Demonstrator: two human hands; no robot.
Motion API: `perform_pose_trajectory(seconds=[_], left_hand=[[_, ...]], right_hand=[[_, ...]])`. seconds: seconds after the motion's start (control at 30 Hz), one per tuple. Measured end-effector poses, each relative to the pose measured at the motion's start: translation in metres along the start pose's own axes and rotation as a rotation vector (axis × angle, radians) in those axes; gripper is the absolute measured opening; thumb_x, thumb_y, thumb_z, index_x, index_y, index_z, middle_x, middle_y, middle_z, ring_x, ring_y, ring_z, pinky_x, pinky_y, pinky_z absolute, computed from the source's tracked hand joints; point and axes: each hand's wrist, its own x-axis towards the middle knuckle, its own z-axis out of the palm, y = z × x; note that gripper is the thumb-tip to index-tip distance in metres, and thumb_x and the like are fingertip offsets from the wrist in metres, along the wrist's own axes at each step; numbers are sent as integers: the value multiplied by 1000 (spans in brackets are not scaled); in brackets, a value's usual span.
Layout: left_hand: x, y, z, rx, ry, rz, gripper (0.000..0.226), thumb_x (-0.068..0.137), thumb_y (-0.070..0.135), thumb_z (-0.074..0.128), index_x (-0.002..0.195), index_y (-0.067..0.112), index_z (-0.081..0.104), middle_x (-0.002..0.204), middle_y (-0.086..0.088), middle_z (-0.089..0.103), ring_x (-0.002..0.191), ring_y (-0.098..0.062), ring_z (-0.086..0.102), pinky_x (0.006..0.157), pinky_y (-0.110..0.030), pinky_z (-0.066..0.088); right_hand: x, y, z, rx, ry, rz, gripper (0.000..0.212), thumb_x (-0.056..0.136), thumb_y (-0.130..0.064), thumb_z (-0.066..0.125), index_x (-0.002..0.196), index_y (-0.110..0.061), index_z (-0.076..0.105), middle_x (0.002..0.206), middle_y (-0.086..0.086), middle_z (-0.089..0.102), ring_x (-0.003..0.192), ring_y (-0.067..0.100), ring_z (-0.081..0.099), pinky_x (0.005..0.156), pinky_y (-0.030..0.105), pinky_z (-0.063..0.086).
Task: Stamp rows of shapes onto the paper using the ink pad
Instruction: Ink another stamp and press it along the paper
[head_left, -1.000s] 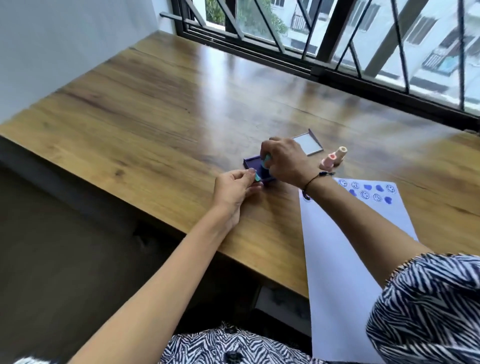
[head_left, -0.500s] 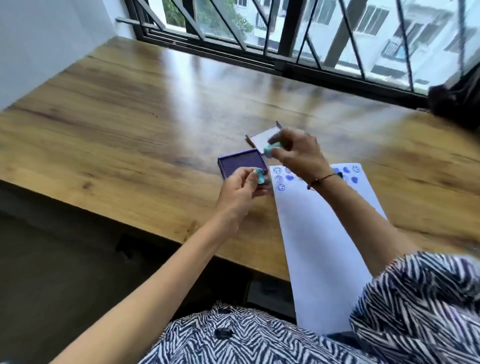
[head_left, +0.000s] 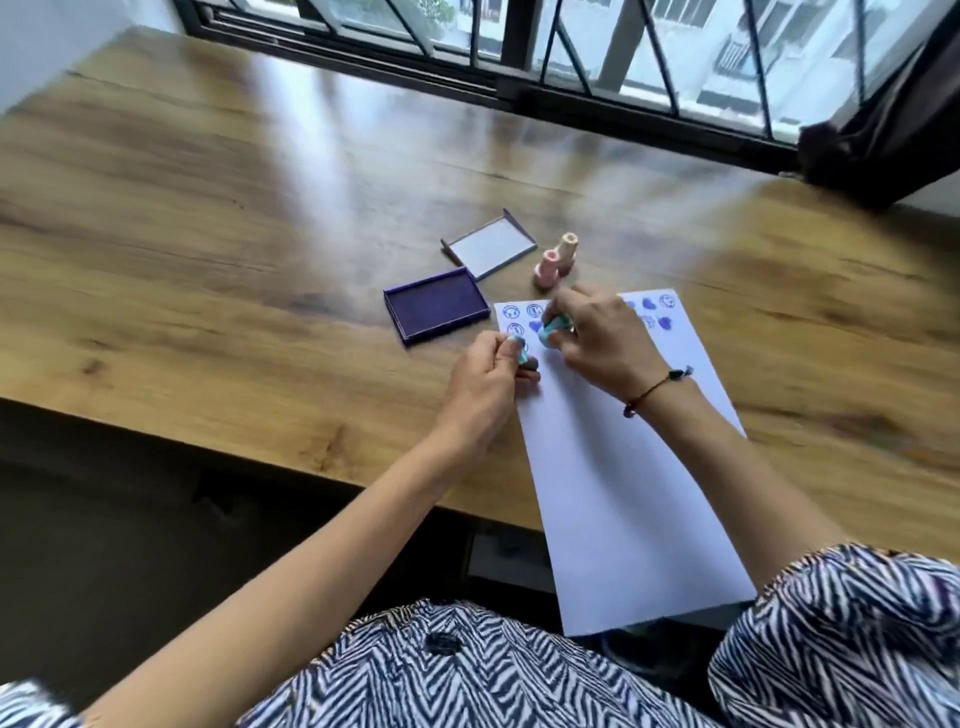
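Note:
A white sheet of paper lies on the wooden table, its top end printed with purple smiley faces and hearts in two rows. My right hand pinches a small teal stamp and holds it down on the second row. My left hand grips another teal piece at the paper's left edge. The open purple ink pad sits just left of the paper's top.
The ink pad's lid lies behind the pad, inside up. Two pink stamps stand beside it. The table's near edge runs below my left forearm. A window with black bars lines the far side.
My right hand has carried the teal stamp from the ink pad to the paper and lowered it onto the second row. My left hand moved with its piece to the paper's edge.

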Motion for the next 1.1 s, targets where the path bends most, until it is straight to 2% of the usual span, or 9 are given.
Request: perform_pose_trajectory(seconds=[0.1,0.2,0.33,0.47,0.67,0.8,0.9,1.1], left_hand=[[2,2,0,4,20,-17,24,94,19,37,73,19,49,75,-5,60,69,-22,62,80,-42,51],[3,3,-1,-27,55,-55,25,95,20,36,73,17,48,72,-3,59,63,-14,64,71,-32,51],[3,4,-2,-19,58,-57,25,94,19,36,74,16,49,73,-4,59,67,-18,63,72,-32,51],[2,6,-2,-17,55,-65,24,94,19,37,74,16,49,73,-3,59,66,-15,63,67,-28,50],[0,7,-3,12,57,-85,24,93,22,39,73,17,51,71,-1,62,76,-23,65,84,-42,51],[-2,9,-3,37,55,-92,23,93,23,40,74,19,52,71,0,63,80,-25,66,89,-48,52],[-3,10,-2,56,66,-94,23,93,23,40,74,19,53,70,1,63,83,-26,67,91,-52,50],[-4,12,-1,71,85,-109,23,92,24,40,74,21,54,71,1,63,81,-24,65,91,-55,49]], right_hand=[[1,-5,-1,-62,-25,-8,15,80,-8,56,94,-5,61,106,15,59,94,36,58,73,44,51],[0,-9,1,-117,-44,-17,16,81,-9,52,95,-8,60,107,15,58,94,37,58,72,43,51],[-2,-11,3,-158,-48,-17,17,83,-10,49,97,-8,58,106,15,57,92,38,58,70,41,48],[-2,-12,3,-177,-50,-13,18,83,-12,48,98,-9,58,104,14,57,91,38,58,71,42,50],[-1,-13,8,-252,-54,-22,17,84,-13,49,98,-7,55,102,15,56,87,40,58,66,42,48],[0,-14,13,-307,-48,-45,13,83,-9,51,95,-6,54,100,16,55,85,39,59,59,35,39],[3,-15,13,-275,-65,-50,13,82,-10,52,93,-4,55,99,18,55,83,40,58,59,35,38],[8,-19,8,-211,-130,-58,26,76,-23,60,92,-3,55,96,21,53,82,41,57,61,38,38]])
